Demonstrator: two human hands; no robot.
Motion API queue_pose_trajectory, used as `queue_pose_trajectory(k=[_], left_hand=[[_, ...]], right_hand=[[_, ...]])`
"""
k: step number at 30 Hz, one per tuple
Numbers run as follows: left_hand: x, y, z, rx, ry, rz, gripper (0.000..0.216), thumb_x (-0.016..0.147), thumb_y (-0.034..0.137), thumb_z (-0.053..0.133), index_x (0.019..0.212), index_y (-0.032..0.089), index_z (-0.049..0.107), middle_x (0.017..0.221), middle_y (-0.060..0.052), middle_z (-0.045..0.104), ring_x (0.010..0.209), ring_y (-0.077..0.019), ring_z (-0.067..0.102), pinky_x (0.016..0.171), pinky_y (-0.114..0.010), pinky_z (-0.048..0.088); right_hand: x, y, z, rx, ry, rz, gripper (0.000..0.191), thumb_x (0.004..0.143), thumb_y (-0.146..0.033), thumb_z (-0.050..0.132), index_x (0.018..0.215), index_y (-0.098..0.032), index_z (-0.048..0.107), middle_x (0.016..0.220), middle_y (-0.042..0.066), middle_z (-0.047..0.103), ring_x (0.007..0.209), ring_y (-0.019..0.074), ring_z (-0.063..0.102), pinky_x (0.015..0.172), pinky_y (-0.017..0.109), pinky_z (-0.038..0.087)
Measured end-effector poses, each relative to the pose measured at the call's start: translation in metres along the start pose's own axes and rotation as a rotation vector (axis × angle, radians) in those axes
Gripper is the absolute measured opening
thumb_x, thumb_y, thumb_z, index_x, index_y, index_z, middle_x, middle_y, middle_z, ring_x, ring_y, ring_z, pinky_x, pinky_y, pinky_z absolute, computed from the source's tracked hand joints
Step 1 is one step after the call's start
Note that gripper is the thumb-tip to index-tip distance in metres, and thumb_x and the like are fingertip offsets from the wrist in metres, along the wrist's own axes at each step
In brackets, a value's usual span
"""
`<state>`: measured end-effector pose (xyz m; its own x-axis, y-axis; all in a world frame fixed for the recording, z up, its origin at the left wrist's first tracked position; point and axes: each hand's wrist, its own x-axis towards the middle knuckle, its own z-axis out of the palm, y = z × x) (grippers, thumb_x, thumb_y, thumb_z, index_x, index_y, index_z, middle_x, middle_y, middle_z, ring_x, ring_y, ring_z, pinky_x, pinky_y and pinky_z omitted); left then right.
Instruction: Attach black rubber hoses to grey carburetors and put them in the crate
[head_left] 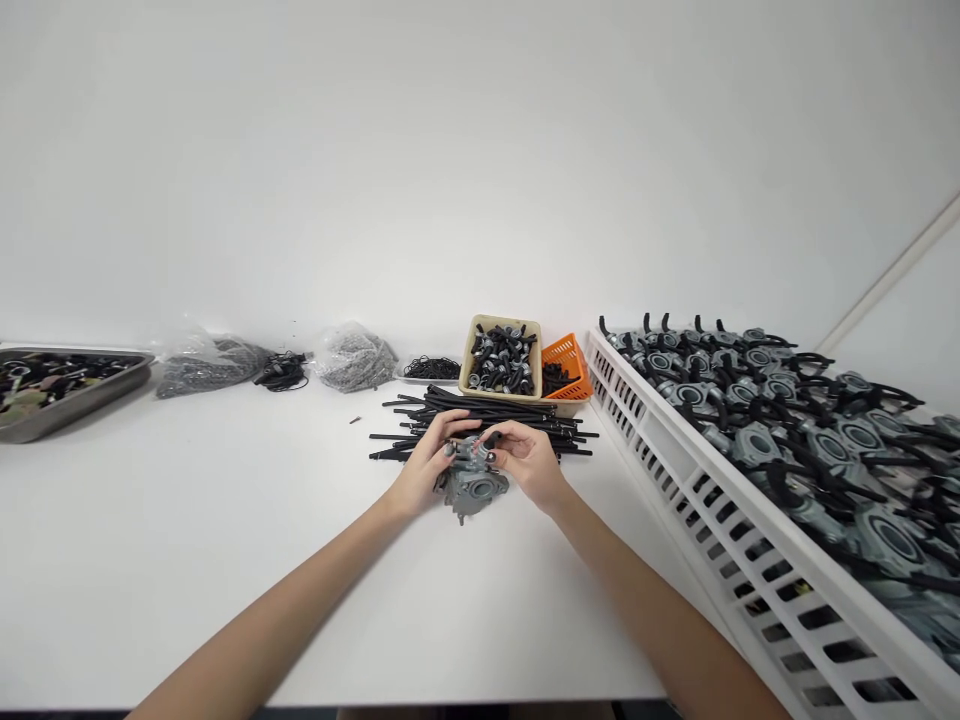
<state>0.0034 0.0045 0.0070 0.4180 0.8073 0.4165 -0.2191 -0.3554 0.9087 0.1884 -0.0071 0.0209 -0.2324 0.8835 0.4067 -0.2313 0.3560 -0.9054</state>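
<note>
A grey metal carburetor body [474, 488] rests on the white table [225, 520] in front of me. My left hand [426, 462] grips its left side, fingers curled over the top. My right hand [529, 460] holds the right side, fingertips pinched at the top of the part; whether it also holds a small piece there I cannot make out. Just behind both hands lies a pile of black rubber tubes [487, 418].
A beige bin [501, 358] of small black-and-silver parts and an orange basket [568, 365] stand behind the tubes. A long white slotted crate [720, 510] full of finished carburetors runs along the right. Plastic bags [352, 358] and a metal tray [60, 390] sit at the back left.
</note>
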Motion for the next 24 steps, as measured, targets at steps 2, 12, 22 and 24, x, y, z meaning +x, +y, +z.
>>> queue_pose_trajectory(k=[2, 12, 22, 24], left_hand=[[-0.002, 0.0, 0.01, -0.225, 0.003, -0.12, 0.067, 0.076, 0.06, 0.066, 0.128, 0.02, 0.053, 0.124, -0.015, 0.062, 0.107, -0.031, 0.062, 0.09, -0.039, 0.05], [-0.003, 0.025, 0.037, -0.702, 0.364, -0.553, 0.05, 0.091, 0.049, 0.05, 0.128, 0.016, 0.05, 0.093, -0.013, 0.072, 0.073, -0.0289, 0.072, 0.057, -0.044, 0.061], [0.02, 0.043, -0.043, -0.778, 0.873, -0.199, 0.038, 0.087, 0.048, 0.056, 0.105, 0.015, 0.06, 0.09, -0.008, 0.07, 0.081, -0.0237, 0.072, 0.073, -0.039, 0.063], [0.02, 0.042, -0.047, -0.769, 0.898, -0.179, 0.039, 0.086, 0.049, 0.057, 0.106, 0.015, 0.06, 0.092, -0.008, 0.07, 0.081, -0.0229, 0.072, 0.075, -0.039, 0.062]], right_hand=[[-0.001, -0.005, 0.0, 0.015, 0.019, 0.0, 0.025, 0.07, -0.037, 0.08, 0.085, -0.02, 0.07, 0.082, 0.003, 0.071, 0.073, 0.0164, 0.065, 0.071, 0.031, 0.054], [0.017, -0.004, -0.044, -0.226, 0.32, -0.082, 0.036, 0.081, -0.051, 0.065, 0.098, -0.019, 0.068, 0.085, 0.007, 0.072, 0.075, 0.0179, 0.066, 0.07, 0.032, 0.052], [-0.002, 0.003, -0.031, -1.182, -0.176, -0.13, 0.009, 0.082, -0.015, 0.065, 0.087, -0.022, 0.067, 0.092, 0.003, 0.068, 0.091, 0.0196, 0.06, 0.082, 0.033, 0.047], [-0.004, 0.006, -0.024, -1.258, -0.196, -0.125, 0.014, 0.084, -0.01, 0.06, 0.086, -0.022, 0.066, 0.092, 0.003, 0.066, 0.09, 0.019, 0.06, 0.082, 0.033, 0.047]])
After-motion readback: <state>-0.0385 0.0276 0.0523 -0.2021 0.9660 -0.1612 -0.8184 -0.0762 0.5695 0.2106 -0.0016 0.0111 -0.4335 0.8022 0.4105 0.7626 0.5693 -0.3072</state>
